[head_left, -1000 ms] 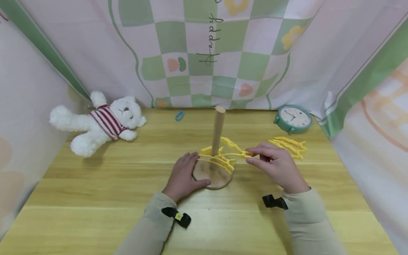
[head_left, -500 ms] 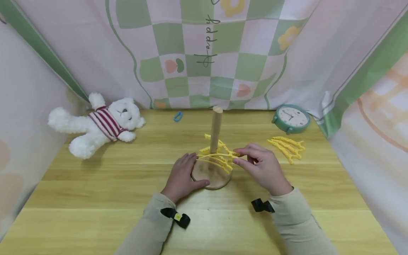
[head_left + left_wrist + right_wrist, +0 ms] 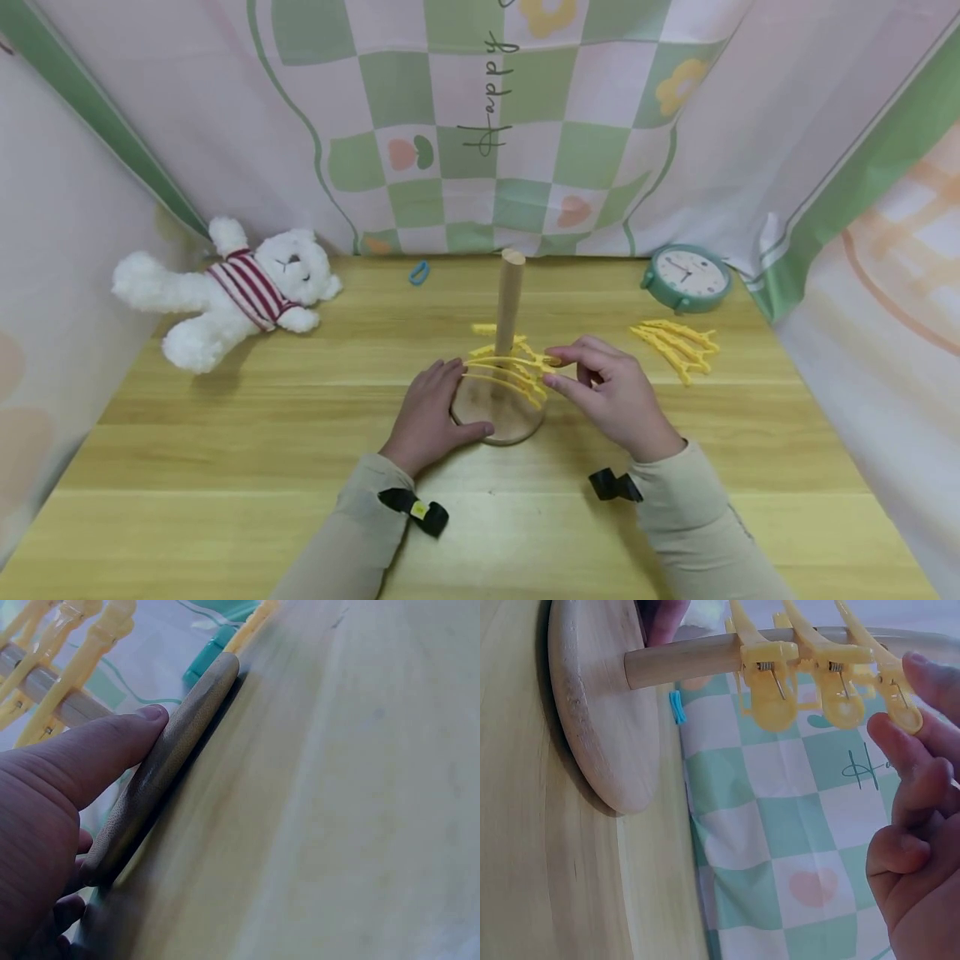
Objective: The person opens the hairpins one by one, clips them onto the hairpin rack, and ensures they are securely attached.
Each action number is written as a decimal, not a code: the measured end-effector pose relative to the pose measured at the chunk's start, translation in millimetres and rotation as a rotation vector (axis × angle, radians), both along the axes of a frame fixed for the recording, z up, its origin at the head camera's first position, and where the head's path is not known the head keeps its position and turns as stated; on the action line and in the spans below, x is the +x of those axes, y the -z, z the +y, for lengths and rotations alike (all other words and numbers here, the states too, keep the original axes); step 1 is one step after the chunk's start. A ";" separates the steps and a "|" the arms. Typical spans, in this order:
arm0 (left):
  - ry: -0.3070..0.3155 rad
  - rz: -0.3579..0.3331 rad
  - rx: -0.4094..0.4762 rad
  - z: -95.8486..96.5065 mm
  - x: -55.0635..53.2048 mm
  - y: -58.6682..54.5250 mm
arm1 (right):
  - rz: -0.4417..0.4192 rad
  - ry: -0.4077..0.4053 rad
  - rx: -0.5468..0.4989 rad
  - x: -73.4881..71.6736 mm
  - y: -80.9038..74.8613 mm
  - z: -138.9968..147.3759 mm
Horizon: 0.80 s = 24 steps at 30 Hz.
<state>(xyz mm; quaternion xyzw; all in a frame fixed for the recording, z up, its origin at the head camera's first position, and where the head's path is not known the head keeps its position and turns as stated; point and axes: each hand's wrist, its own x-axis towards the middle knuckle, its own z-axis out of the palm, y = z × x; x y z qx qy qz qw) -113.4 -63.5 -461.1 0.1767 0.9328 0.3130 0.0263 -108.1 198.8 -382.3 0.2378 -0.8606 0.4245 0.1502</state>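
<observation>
A wooden stand has a round base point(image 3: 495, 423) and an upright post point(image 3: 512, 292). My left hand point(image 3: 431, 417) grips the base's near-left edge, its thumb point(image 3: 112, 750) against the rim in the left wrist view. My right hand point(image 3: 611, 400) pinches the tail end of a yellow hair clip point(image 3: 892, 682) between thumb and fingertips, and this clip overlaps the post. Two more yellow hair clips point(image 3: 772, 694) sit lower on the post in the right wrist view, their springs showing. The left fingers are partly hidden behind the base in the left wrist view.
Several loose yellow hair clips point(image 3: 675, 346) lie on the wooden table point(image 3: 225, 500) to the right. Behind them is a green clock point(image 3: 688, 279). A white teddy bear point(image 3: 247, 292) lies at the left. A small blue ring-like piece point(image 3: 419, 272) is near the printed curtain point(image 3: 495, 192).
My right hand has moved left with the pinched hair clip, bringing it to the post, and has barely shifted over the last half second. My left hand has stayed at the base.
</observation>
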 end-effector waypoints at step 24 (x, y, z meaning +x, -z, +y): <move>0.003 -0.006 0.016 0.2 1.3 -3.9 | -0.038 -0.027 0.014 0.4 -2.9 2.4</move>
